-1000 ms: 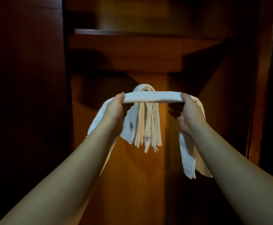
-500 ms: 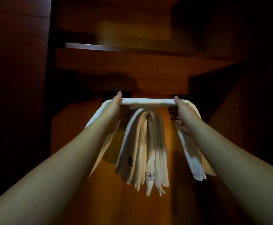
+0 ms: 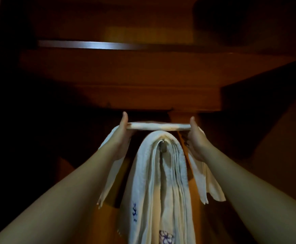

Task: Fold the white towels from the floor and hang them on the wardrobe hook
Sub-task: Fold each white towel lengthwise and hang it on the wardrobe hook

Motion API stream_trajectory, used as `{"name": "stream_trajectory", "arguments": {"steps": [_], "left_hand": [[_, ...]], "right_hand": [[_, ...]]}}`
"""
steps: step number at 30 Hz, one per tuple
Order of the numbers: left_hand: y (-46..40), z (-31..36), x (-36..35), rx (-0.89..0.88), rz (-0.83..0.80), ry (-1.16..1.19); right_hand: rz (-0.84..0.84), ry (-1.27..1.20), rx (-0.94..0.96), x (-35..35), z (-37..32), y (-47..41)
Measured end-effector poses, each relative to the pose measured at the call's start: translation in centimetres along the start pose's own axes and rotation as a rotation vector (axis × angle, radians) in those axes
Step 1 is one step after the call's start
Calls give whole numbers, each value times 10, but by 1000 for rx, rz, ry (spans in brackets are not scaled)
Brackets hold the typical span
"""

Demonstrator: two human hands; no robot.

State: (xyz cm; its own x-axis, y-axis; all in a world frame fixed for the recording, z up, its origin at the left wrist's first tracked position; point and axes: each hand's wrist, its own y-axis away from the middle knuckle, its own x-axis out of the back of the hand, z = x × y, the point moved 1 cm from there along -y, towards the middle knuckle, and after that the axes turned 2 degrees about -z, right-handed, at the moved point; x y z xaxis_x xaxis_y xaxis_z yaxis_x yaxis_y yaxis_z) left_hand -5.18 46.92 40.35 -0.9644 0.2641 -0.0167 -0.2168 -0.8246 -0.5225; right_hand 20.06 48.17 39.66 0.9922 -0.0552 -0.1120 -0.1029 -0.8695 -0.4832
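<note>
Dim wardrobe [image 3: 143, 71]: both hands hold folded towel [image 3: 158, 126] above hook [image 3: 163, 140].

I hold a folded white towel [image 3: 158, 126] stretched level just above the metal wardrobe hook [image 3: 163, 142], its ends drooping at both sides, while several folded white towels [image 3: 161, 187] hang draped over that hook, two showing small embroidered motifs.
</note>
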Motion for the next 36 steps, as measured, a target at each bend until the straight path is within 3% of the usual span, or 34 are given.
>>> {"name": "stream_trajectory", "arguments": {"steps": [6, 14, 19, 24, 31, 36], "left_hand": [[-28, -25, 5, 67, -5, 81], [-48, -23, 6, -6, 122, 126], [-32, -55, 9, 124, 99, 127], [-7, -67, 4, 197, -30, 192], [35, -89, 14, 158, 15, -9], [83, -113, 8, 255, 190, -95]], "right_hand": [[-108, -28, -61, 4, 25, -25], [-76, -74, -19, -2, 14, -50], [-100, -65, -100, 1, 42, -36], [-186, -119, -165, 4, 59, -12], [-149, 42, -192, 10, 84, 29], [-56, 136, -203, 20, 96, 67]]}}
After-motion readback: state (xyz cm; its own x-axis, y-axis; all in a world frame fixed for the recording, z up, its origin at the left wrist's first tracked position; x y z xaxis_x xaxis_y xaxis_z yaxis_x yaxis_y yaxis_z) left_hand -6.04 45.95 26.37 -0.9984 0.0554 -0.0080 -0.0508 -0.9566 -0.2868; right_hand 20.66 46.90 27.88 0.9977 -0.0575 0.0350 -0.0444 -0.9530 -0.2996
